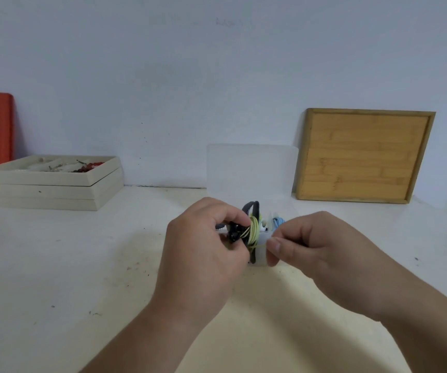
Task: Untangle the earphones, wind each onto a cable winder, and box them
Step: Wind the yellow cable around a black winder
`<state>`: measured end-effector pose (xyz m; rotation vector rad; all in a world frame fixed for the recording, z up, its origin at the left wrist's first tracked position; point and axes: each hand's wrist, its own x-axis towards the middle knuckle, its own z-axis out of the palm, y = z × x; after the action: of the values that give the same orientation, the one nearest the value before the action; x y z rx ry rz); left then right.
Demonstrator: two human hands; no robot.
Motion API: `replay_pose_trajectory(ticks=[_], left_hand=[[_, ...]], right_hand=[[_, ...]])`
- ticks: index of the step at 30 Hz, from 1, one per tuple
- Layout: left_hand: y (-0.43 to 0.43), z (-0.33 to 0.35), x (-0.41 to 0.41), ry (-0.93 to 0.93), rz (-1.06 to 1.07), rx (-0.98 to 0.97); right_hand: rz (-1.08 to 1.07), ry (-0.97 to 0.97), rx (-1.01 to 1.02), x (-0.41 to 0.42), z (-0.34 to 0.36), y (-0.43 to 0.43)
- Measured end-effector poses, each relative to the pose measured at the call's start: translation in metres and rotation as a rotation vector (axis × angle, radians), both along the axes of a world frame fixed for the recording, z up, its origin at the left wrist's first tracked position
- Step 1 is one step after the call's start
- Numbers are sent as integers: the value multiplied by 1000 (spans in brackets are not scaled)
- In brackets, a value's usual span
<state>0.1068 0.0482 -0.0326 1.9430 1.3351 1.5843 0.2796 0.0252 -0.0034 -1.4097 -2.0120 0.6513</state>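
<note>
Yellow-green earphone cable (254, 229) wound on black winder (234, 234), your left hand (203, 251) curled round the winder, your right hand (311, 251) pinching the cable's loose end, clear box (260, 255) just behind on table (82, 265), lid up, blue cable (279, 221) inside.

**Yellow-green cable on winder, held over open box**

The left hand (203, 238) grips a black cable winder (234, 235) wrapped with yellow-green earphone cable (253, 229). The right hand (311, 246) pinches the cable's free end, drawn taut between the hands. Just behind, a translucent box (260, 255) sits on the white table (82, 265), lid upright, with a blue cable (278, 222) inside.
</note>
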Motion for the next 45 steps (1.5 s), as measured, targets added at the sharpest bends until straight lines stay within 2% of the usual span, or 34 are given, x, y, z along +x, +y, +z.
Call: replay_pose_trajectory(ticks=[7, 13, 20, 27, 33, 35, 39, 42, 45], left_hand=[[-2, -6, 2, 71, -110, -54], [-7, -4, 4, 109, -181, -102], [-8, -4, 4, 43, -280, -110], [-12, -3, 5, 38, -355, -98], [-16, -2, 7, 292, -402, -96], [-16, -4, 9, 323, -421, -89], [-14, -8, 10, 287, -420, -122], [-15, -7, 12, 207, -326, -105], [-13, -7, 11, 116, -271, -178]], right_hand=[[119, 58, -54, -1, 4, -4], [-158, 131, 74, 11, 9, 1], [-225, 145, 56, 11, 3, 5], [-275, 211, -170, 12, 1, 7], [-261, -19, -130, 11, -5, 10], [-229, -52, -93, 8, -7, 10], [-125, -82, -30, 0, -10, 10], [-96, -105, 31, -2, -13, 12], [-104, -154, 81, -7, -15, 9]])
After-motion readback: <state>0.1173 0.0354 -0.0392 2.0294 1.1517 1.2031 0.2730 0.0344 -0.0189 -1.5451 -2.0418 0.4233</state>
